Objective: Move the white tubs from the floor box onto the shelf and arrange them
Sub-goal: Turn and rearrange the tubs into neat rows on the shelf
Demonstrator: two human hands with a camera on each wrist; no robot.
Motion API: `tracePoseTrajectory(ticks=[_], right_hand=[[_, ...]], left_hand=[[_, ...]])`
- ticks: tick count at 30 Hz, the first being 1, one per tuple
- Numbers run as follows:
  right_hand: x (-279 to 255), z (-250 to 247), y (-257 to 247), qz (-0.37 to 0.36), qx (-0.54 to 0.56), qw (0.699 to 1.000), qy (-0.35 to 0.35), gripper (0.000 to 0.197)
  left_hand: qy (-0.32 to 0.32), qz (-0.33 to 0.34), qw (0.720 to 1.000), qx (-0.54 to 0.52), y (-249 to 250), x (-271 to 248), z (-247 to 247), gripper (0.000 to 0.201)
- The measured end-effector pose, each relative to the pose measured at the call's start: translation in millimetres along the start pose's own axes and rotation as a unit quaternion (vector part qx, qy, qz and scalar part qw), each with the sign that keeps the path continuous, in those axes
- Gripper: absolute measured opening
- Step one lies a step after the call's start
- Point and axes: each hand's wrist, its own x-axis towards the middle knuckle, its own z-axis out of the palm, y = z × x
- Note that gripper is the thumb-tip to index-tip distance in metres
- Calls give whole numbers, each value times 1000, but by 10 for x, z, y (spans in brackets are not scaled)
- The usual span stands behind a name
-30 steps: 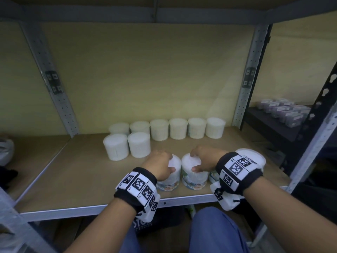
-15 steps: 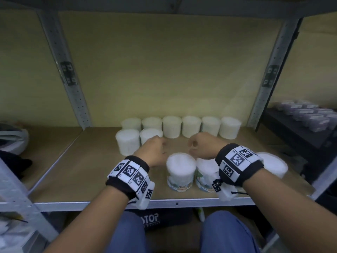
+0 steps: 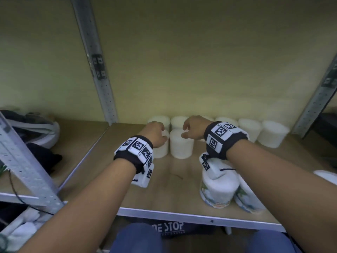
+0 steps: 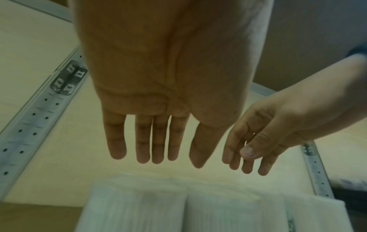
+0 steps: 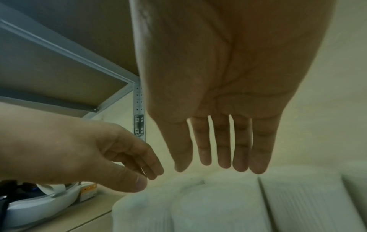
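Tally on the shelf (image 3: 178, 181): back row, 5 plain white tubs (image 3: 250, 128) show clearly. The right hand (image 3: 194, 128) covers part of that row, so the full no. there can't be told. 2nd row: 2 more plain ones, 1 of them half behind the left hand (image 3: 155, 133). Front edge, right side: 2 labelled tubs (image 3: 218, 190) side by side, plus 1 white rim (image 3: 325, 175) poking in at far right. That's 9 tubs for certain. Hands: 2, each w/ 1 marker wristband (image 3: 135, 148). Metal uprights (image 3: 94, 61): 3 in view.
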Motion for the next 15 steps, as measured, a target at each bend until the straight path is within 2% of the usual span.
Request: tracePoseTrajectory(ticks=[9, 15], right_hand=[[491, 97, -73, 39, -77, 993, -86, 64], [562, 144, -66, 45, -78, 993, -82, 65]], left_hand=[[-34, -17, 999, 34, -189, 267, 64, 50], [-26, -9, 999, 43, -225, 325, 131, 47]])
